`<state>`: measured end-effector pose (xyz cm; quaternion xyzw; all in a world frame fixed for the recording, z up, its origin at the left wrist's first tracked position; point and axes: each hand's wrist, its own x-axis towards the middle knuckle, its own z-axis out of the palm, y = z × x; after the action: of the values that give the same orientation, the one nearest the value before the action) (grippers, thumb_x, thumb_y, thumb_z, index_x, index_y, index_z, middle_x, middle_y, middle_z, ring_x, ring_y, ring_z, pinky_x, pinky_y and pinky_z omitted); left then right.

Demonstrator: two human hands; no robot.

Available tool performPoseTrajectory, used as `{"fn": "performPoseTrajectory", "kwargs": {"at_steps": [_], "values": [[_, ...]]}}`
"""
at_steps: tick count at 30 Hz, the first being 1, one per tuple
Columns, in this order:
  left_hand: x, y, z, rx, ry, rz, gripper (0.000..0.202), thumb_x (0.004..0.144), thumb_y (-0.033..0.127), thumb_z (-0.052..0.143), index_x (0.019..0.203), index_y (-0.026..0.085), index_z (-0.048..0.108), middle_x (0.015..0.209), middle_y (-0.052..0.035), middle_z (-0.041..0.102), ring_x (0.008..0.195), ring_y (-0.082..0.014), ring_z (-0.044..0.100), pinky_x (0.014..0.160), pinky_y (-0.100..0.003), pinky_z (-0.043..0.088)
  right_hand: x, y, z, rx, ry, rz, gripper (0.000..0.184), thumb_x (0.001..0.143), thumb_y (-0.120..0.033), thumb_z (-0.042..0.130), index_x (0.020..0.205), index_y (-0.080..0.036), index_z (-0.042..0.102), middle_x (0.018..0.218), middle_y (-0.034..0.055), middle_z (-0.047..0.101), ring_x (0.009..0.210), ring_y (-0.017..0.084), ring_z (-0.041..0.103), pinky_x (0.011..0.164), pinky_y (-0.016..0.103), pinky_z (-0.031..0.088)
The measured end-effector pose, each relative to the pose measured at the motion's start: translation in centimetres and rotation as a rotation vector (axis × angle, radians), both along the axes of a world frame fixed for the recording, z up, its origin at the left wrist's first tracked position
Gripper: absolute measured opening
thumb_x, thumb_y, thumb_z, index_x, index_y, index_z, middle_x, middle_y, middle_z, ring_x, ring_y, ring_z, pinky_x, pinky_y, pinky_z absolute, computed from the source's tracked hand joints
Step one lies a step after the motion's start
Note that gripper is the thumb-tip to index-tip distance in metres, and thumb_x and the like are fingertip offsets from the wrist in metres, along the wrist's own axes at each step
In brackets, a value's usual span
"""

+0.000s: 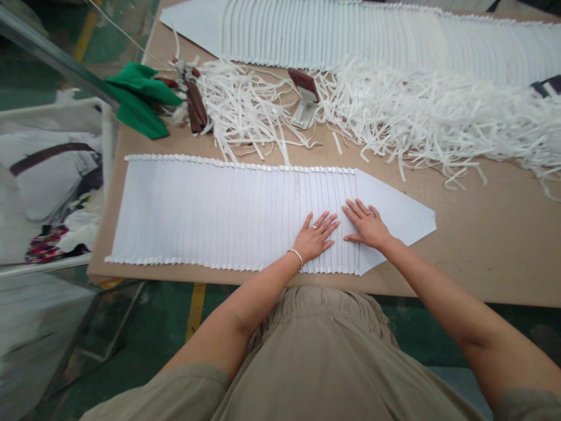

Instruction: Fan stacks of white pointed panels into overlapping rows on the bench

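While both palms press flat with fingers spread and nothing gripped, the left hand [314,237] and right hand [367,225] lie side by side, almost touching, on the pleated white sheet [210,213]. They rest at its right end, where the narrow folds stop and the paper runs on into a smooth pointed tip just past the right hand. Leftward from the hands, the pleats stretch across the brown table [482,234], close to its near edge. Beyond the sheet lies a tangle of white paper strips [416,114], with a dark red tool [305,96] among them. A green cloth [140,96] sits at the far left corner, and a second pleated sheet [350,32] spans the back of the table.
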<state>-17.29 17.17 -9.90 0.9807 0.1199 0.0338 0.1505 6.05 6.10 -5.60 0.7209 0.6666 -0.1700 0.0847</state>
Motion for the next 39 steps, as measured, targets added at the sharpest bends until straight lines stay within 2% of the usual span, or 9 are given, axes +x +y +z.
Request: {"fn": "performPoseTrajectory", "kwargs": {"at_steps": [4, 9, 14, 19, 22, 27, 34, 37, 39], "values": [[0.0, 0.0, 0.3, -0.012, 0.0, 0.0, 0.068, 0.101, 0.047, 0.044, 0.161, 0.028, 0.022, 0.17, -0.0022, 0.022, 0.159, -0.0263, 0.011, 0.128, -0.063, 0.01, 0.2, -0.2, -0.1, -0.01, -0.002, -0.002, 0.102, 0.087, -0.062, 0.06, 0.163, -0.03, -0.001, 0.172, 0.0049, 0.008, 0.159, 0.032, 0.007, 0.122, 0.065, 0.021], [0.0, 0.0, 0.5, -0.015, 0.008, 0.007, 0.065, 0.101, 0.048, 0.042, 0.161, 0.027, 0.025, 0.17, -0.0028, 0.022, 0.159, -0.0265, 0.012, 0.128, -0.063, 0.011, 1.0, -0.3, 0.3, -0.011, 0.006, -0.017, 0.103, 0.086, -0.064, 0.061, 0.163, -0.029, 0.002, 0.172, 0.0054, 0.009, 0.159, 0.032, 0.007, 0.123, 0.063, 0.021], [0.8, -0.4, 0.7, -0.012, -0.011, 0.005, 0.065, 0.103, 0.047, 0.036, 0.161, 0.021, 0.024, 0.17, -0.0056, 0.021, 0.159, -0.025, 0.015, 0.128, -0.061, 0.012, 3.4, -2.7, 1.4, 0.028, -0.066, -0.174, 0.093, 0.091, -0.063, 0.053, 0.163, -0.027, 0.007, 0.172, 0.0056, 0.011, 0.159, 0.031, 0.009, 0.122, 0.064, 0.025], [3.0, -1.4, 0.7, 0.003, -0.053, -0.095, 0.061, 0.103, 0.045, 0.04, 0.16, 0.028, 0.028, 0.17, -0.001, 0.021, 0.159, -0.0249, 0.015, 0.127, -0.06, 0.016, 3.9, -5.3, 0.8, -0.032, -0.092, -0.201, 0.092, 0.09, -0.06, 0.056, 0.163, -0.028, 0.01, 0.172, 0.0068, 0.015, 0.158, 0.032, 0.013, 0.12, 0.064, 0.029], [3.9, -1.6, 0.4, -0.005, -0.061, -0.126, 0.059, 0.103, 0.044, 0.04, 0.159, 0.029, 0.03, 0.17, -0.0002, 0.022, 0.158, -0.0247, 0.016, 0.127, -0.061, 0.016, 3.8, -5.4, 0.5, -0.039, -0.083, -0.205, 0.092, 0.09, -0.059, 0.057, 0.163, -0.028, 0.009, 0.172, 0.0075, 0.015, 0.158, 0.032, 0.014, 0.12, 0.062, 0.03], [4.0, -1.6, 0.4, -0.033, -0.062, -0.13, 0.06, 0.102, 0.044, 0.043, 0.159, 0.03, 0.03, 0.17, -0.0007, 0.023, 0.159, -0.0253, 0.015, 0.128, -0.061, 0.014, 4.4, -5.2, 0.7, -0.06, -0.053, -0.2, 0.095, 0.089, -0.057, 0.061, 0.163, -0.029, 0.008, 0.172, 0.0074, 0.011, 0.158, 0.031, 0.012, 0.12, 0.06, 0.032], [5.7, -2.3, 1.9, -0.018, -0.023, -0.097, 0.058, 0.103, 0.046, 0.041, 0.158, 0.029, 0.032, 0.169, -0.003, 0.024, 0.158, -0.0268, 0.02, 0.126, -0.064, 0.018, 4.7, -5.1, 0.1, -0.032, -0.015, -0.223, 0.097, 0.087, -0.051, 0.066, 0.163, -0.03, 0.009, 0.172, 0.0059, 0.011, 0.159, 0.03, 0.006, 0.12, 0.059, 0.033], [6.4, -3.1, 3.0, 0.006, -0.018, -0.071, 0.055, 0.103, 0.046, 0.04, 0.156, 0.028, 0.038, 0.167, -0.0036, 0.03, 0.156, -0.0249, 0.025, 0.126, -0.061, 0.022, 4.4, -4.8, 1.2, -0.027, 0.042, -0.294, 0.098, 0.085, -0.046, 0.071, 0.163, -0.027, 0.013, 0.172, 0.0084, 0.012, 0.159, 0.031, 0.006, 0.123, 0.059, 0.028], [6.0, -4.1, 3.7, 0.031, -0.031, 0.008, 0.054, 0.103, 0.042, 0.041, 0.155, 0.026, 0.04, 0.165, -0.0048, 0.034, 0.154, -0.0244, 0.031, 0.126, -0.057, 0.025, 4.3, -5.8, 2.2, 0.018, 0.133, -0.379, 0.1, 0.084, -0.047, 0.073, 0.162, -0.024, 0.016, 0.171, 0.0119, 0.014, 0.158, 0.033, 0.01, 0.123, 0.06, 0.028]]}}
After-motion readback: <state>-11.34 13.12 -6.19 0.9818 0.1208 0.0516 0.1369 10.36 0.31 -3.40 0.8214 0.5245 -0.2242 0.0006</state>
